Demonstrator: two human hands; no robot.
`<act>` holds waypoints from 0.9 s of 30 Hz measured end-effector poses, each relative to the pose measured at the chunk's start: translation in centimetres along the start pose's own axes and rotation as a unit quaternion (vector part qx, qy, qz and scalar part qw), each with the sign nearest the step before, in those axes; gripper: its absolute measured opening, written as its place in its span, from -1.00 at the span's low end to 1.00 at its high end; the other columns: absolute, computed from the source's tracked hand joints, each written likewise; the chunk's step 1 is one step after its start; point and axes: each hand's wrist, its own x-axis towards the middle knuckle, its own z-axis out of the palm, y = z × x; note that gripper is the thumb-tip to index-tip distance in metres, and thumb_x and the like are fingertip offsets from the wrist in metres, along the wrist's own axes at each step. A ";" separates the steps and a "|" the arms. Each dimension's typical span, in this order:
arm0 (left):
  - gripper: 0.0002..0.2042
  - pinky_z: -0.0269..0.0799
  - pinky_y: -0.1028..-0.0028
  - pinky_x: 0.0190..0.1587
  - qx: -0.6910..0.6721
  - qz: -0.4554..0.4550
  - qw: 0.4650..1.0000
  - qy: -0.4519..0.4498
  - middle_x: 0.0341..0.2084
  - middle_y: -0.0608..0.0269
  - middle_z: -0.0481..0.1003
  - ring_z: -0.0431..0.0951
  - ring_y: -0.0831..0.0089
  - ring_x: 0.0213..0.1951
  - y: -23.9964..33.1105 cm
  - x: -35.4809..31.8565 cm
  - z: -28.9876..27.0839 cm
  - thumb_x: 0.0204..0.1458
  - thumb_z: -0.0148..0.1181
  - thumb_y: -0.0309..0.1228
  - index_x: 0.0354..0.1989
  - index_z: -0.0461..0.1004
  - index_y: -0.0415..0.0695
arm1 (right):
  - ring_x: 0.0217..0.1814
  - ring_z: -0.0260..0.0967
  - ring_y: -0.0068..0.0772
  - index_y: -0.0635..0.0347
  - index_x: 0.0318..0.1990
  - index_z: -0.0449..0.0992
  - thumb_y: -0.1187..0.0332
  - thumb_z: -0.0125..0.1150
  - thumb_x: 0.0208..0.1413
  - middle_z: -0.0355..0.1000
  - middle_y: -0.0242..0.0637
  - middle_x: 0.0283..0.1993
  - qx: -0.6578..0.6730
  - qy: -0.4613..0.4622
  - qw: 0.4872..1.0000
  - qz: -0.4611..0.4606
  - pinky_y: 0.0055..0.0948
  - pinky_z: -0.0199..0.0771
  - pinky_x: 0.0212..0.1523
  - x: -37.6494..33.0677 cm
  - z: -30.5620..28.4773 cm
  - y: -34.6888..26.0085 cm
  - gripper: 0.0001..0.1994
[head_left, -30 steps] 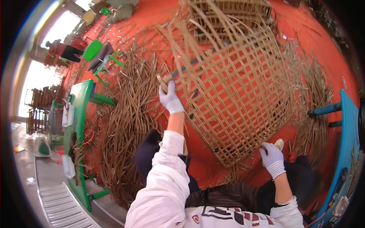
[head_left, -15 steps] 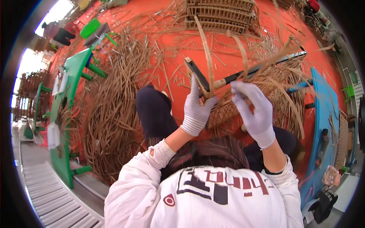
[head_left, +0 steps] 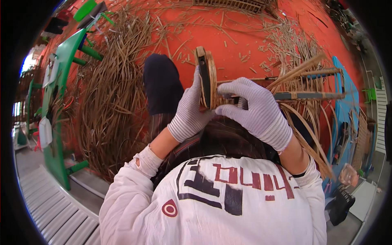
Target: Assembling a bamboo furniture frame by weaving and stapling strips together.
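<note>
A dark metal frame (head_left: 302,96), partly wrapped in brown wicker strip, lies across my lap, its long bars running to the right. My left hand (head_left: 187,113), in a striped white glove, is closed round the upright end piece (head_left: 206,81), thumb side against its dark face. Close beside it, my gloved right hand (head_left: 257,108) curls round the frame near the corner. Its fingertips meet the wrapped bar; whether they also pinch a strip is hidden. Loose wicker strips (head_left: 296,73) fan out past my right wrist, and more hang down on the right.
Big heaps of wicker strips lie on the red floor, one on the left (head_left: 110,94) and one at the far right (head_left: 283,47). A green table (head_left: 61,81) stands left, a blue table (head_left: 347,110) right. A woven crate (head_left: 241,4) sits at the far edge.
The end piece has turned upright and come nearer my body, and the frame's long bars have swung down on the right. My right hand has moved left and closed in at the corner.
</note>
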 end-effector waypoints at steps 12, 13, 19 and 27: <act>-0.24 0.41 0.30 0.08 0.103 -0.013 0.993 0.050 -0.02 0.00 0.40 0.46 0.08 -0.02 1.6 -0.1 -4.5 -0.28 0.44 -0.53 0.24 0.31 -0.16 | -0.28 0.43 -0.66 0.30 -0.16 0.53 0.47 0.23 0.18 0.51 -0.39 -0.32 0.145 0.014 0.989 -0.011 -0.59 0.46 -0.19 6.4 1.1 1.3 -0.88; -0.32 0.40 0.30 0.09 0.108 0.009 0.992 0.072 -0.02 0.02 0.40 0.46 0.10 -0.02 1.8 0.2 -4.8 -0.26 0.43 -0.53 0.18 0.39 -0.15 | -0.30 0.43 -0.67 0.30 -0.16 0.52 0.46 0.23 0.18 0.51 -0.39 -0.33 0.129 0.034 0.991 -0.009 -0.60 0.46 -0.21 6.7 1.1 1.5 -0.87; -0.55 0.41 0.29 -0.09 0.205 0.111 0.968 0.097 -0.17 0.11 0.48 0.48 0.13 -0.11 1.7 3.9 -4.9 -0.28 0.45 -0.50 -0.09 0.54 -0.16 | -0.36 0.43 -0.68 0.29 -0.14 0.53 0.45 0.21 0.19 0.51 -0.40 -0.35 0.248 0.006 0.969 0.018 -0.60 0.48 -0.30 7.5 1.2 1.7 -0.87; -0.80 0.43 0.35 -0.12 0.171 0.111 0.974 0.098 -0.36 0.18 0.56 0.54 0.24 -0.25 1.4 6.4 -5.1 -0.25 0.44 -0.52 -0.39 0.61 -0.19 | -0.37 0.50 -0.43 0.25 -0.19 0.55 0.29 0.23 0.17 0.53 -0.29 -0.39 0.023 0.085 0.993 -0.078 -0.48 0.48 -0.31 7.5 0.9 2.5 -0.80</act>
